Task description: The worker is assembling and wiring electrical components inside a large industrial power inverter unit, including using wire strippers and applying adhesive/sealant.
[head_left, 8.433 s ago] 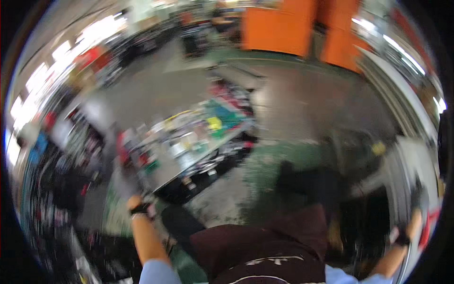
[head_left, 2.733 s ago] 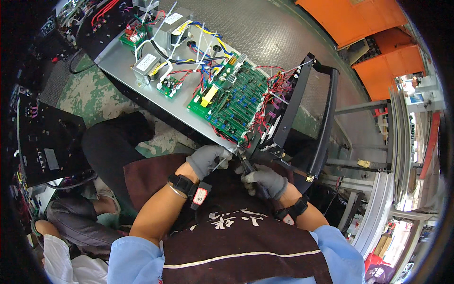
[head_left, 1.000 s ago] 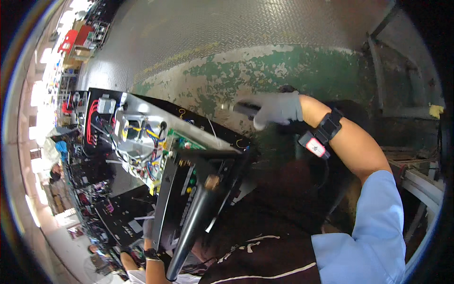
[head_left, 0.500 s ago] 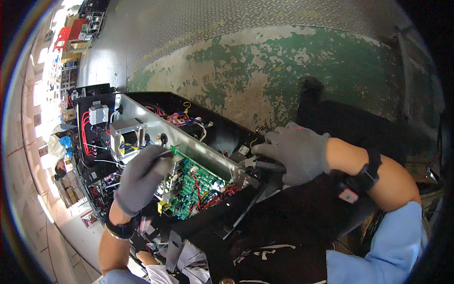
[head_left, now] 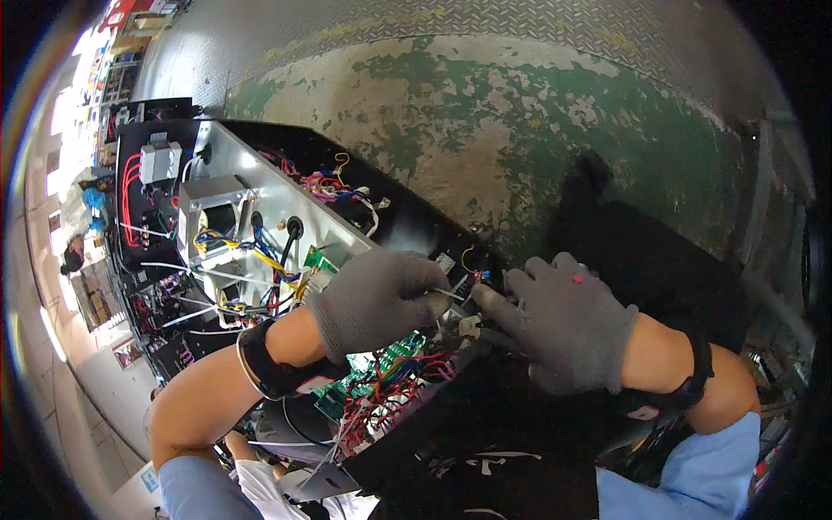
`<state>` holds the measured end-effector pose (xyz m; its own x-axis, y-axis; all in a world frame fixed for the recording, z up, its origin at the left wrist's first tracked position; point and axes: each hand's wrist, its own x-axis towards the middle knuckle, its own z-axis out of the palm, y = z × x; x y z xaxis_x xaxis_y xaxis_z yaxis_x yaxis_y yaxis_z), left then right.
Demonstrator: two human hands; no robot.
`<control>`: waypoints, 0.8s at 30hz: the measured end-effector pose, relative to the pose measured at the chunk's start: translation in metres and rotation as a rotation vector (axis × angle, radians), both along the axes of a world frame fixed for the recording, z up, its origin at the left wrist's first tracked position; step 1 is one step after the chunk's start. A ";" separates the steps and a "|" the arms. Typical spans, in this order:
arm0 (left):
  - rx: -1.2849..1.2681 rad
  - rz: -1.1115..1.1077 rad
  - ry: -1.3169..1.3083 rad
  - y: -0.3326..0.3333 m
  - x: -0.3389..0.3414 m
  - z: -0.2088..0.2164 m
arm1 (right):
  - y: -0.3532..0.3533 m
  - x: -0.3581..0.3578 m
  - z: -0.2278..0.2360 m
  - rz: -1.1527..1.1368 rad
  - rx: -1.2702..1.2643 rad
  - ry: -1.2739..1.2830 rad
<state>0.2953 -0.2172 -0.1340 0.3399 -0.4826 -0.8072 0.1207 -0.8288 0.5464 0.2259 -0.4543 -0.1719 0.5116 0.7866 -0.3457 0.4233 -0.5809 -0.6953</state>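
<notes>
Both of my hands wear grey knit gloves. My left hand [head_left: 381, 299] is closed in a pinch above the lower right end of an open metal chassis [head_left: 251, 178]. A thin white strip [head_left: 451, 295], which looks like a cable tie, sticks out from its fingertips. My right hand [head_left: 559, 316] is closed just to the right, its fingertips close to the left ones; what they pinch is hidden. Between and below the fingertips sits a pale connector [head_left: 469, 327]. Part of the green circuit board [head_left: 381, 364] shows beneath my left wrist, with red wires [head_left: 416, 373] beside it.
A transformer [head_left: 212, 217] with yellow and blue wires and a smaller grey one [head_left: 160, 163] stand on the chassis. Bundled pink and white wires [head_left: 325, 186] lie along its far side panel. Worn green floor [head_left: 555, 130] lies beyond. Another person's white clothing [head_left: 260, 485] shows at lower left.
My left hand has moved right, from over the board's left side to beside my right hand, with the white strip now showing in its fingers. The view has shifted slightly.
</notes>
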 end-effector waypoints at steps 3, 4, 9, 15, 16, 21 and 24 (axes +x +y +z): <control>-0.054 -0.071 -0.088 0.006 -0.001 0.003 | 0.005 -0.001 0.002 0.020 0.008 0.000; -0.102 -0.066 -0.093 0.008 -0.002 0.002 | 0.006 -0.002 0.002 0.026 0.011 0.003; -0.160 -0.114 -0.189 0.013 -0.009 -0.006 | 0.012 -0.005 0.000 0.021 0.011 0.210; -0.165 -0.138 -0.295 0.013 -0.008 -0.013 | 0.013 -0.007 0.003 0.022 -0.053 0.148; -0.140 -0.117 -0.288 0.014 -0.006 -0.011 | 0.013 -0.006 0.004 0.024 -0.086 0.124; -0.163 0.146 -0.373 0.047 0.007 0.036 | 0.001 0.010 0.003 -0.145 0.067 -0.082; -0.223 0.354 -0.375 0.089 -0.001 0.087 | -0.002 0.023 -0.003 -0.195 0.164 -0.152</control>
